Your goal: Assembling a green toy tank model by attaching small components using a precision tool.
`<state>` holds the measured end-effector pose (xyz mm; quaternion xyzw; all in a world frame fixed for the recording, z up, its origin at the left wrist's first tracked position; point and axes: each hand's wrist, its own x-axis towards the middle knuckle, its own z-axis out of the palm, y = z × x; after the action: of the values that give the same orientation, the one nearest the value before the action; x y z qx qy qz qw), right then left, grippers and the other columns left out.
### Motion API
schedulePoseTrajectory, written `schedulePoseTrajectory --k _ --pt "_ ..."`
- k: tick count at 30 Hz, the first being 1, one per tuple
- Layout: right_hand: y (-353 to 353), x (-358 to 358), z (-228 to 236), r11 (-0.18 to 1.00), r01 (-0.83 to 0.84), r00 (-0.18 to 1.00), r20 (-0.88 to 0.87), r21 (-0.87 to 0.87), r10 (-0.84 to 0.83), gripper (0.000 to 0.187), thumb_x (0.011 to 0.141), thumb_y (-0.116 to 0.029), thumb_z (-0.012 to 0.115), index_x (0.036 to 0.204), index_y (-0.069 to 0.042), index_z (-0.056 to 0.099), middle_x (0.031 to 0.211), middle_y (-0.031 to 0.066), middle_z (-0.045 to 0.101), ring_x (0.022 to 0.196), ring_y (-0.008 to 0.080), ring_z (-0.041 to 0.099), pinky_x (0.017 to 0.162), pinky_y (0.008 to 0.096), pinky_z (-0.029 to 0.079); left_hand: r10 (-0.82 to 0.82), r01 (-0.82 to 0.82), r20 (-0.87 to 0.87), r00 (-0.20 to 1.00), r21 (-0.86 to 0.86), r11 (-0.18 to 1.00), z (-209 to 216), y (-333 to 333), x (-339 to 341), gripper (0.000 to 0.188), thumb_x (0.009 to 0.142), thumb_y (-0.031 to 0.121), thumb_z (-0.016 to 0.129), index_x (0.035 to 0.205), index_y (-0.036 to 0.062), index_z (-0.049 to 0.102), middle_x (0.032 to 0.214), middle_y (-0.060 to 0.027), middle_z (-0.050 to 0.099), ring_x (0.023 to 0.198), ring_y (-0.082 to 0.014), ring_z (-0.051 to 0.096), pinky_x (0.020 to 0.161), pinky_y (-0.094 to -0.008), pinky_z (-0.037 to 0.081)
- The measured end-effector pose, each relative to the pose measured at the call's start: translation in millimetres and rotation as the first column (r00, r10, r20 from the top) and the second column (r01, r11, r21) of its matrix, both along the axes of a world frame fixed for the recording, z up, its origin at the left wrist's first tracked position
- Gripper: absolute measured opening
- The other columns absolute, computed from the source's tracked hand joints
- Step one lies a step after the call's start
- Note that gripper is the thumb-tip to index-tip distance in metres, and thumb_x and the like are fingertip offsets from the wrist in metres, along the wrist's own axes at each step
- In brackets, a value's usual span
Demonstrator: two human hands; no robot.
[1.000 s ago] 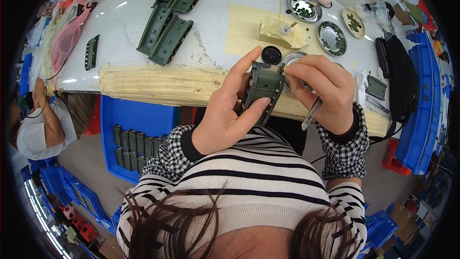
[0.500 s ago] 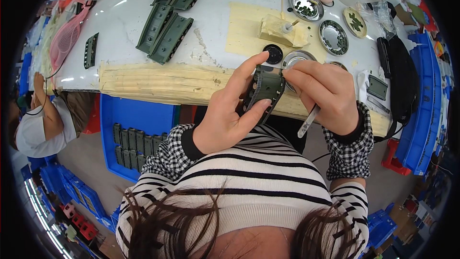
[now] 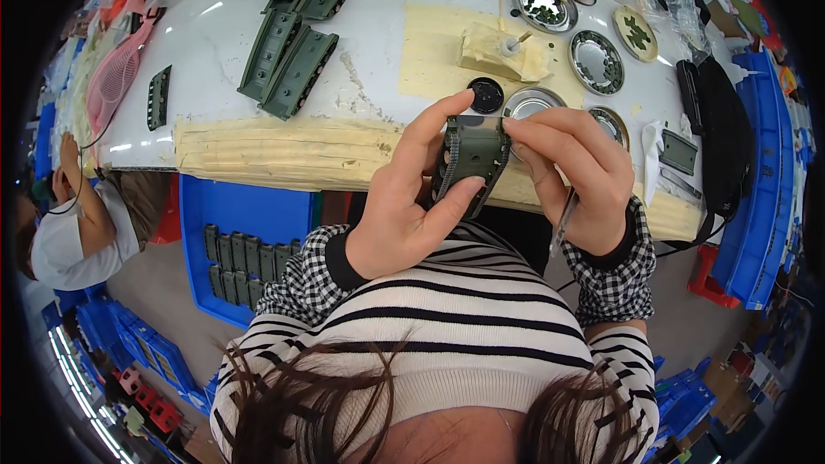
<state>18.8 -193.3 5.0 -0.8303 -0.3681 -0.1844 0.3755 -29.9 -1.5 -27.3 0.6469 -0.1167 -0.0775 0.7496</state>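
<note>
We hold a dark green plastic part point(image 3: 471, 155) with ribbed edges, perhaps a toy track piece, above the near edge of the tabletop point(image 3: 215, 60). Our left hand point(image 3: 411, 198) clamps it between thumb and forefinger; our right hand point(image 3: 576, 176) pinches its upper right corner and also grips a thin metal tool point(image 3: 563, 219). Just behind sit a black cap point(image 3: 486, 94) and shiny metal dishes point(image 3: 596, 61).

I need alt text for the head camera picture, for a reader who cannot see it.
Seen from above, a person's left hand and right hand hold a small dark green plastic part over the edge of a white workbench. More green parts and round metal dishes lie on it.
</note>
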Motion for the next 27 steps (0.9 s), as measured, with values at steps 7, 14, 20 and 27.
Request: schedulePoseTrajectory --k 7,14,20,27 --pt "-6 -13 -16 1.0 0.029 0.999 -0.018 0.001 -0.029 0.037 0.069 0.002 0.071 0.105 0.0 0.064 0.091 0.0114 0.063 0.064 0.0223 0.063 0.052 0.0282 0.05 -0.02 0.017 0.056 0.998 0.063 0.998 -9 -1 -1 0.063 0.09 -0.003 0.054 0.144 0.0 0.023 0.116 -0.0152 0.056 0.104 -0.0155 0.057 0.088 -0.0249 0.045" --pt "-67 -12 -4 0.852 0.522 0.827 -0.219 -0.044 -0.518 0.017 0.075 -0.001 0.072 0.09 0.0 0.064 0.079 0.0115 0.063 0.067 0.024 0.06 0.058 0.0287 0.046 -0.03 0.016 -0.164 0.986 -0.089 0.996 1 -7 3 0.064 0.092 0.001 0.05 0.147 0.0077 0.018 0.126 -0.0226 0.052 0.096 -0.0236 0.064 0.084 -0.0345 0.055" --pt "-99 -9 -17 0.766 0.493 0.768 -0.208 -0.412 -0.606 0.011 0.08 -0.007 0.07 0.086 -0.001 0.064 0.078 0.0086 0.064 0.065 0.0194 0.058 0.06 0.0294 0.044 -0.033 0.001 -0.19 0.981 -0.163 0.987 7 -12 4 0.065 0.094 -0.002 0.046 0.148 0.006 0.011 0.125 -0.0188 0.053 0.101 -0.0231 0.063 0.086 -0.0324 0.053" --pt "-99 -4 -19 0.746 0.432 0.804 -0.158 -0.506 -0.573 0.011 0.078 -0.01 0.067 0.086 -0.004 0.062 0.081 0.0091 0.062 0.067 0.0278 0.06 0.058 0.0374 0.046 -0.037 -0.007 -0.203 0.978 -0.212 0.977 5 -7 -4 0.044 0.097 0.003 0.045 0.139 0.0015 0.031 0.125 -0.017 0.051 0.101 -0.0211 0.063 0.086 -0.0319 0.054"
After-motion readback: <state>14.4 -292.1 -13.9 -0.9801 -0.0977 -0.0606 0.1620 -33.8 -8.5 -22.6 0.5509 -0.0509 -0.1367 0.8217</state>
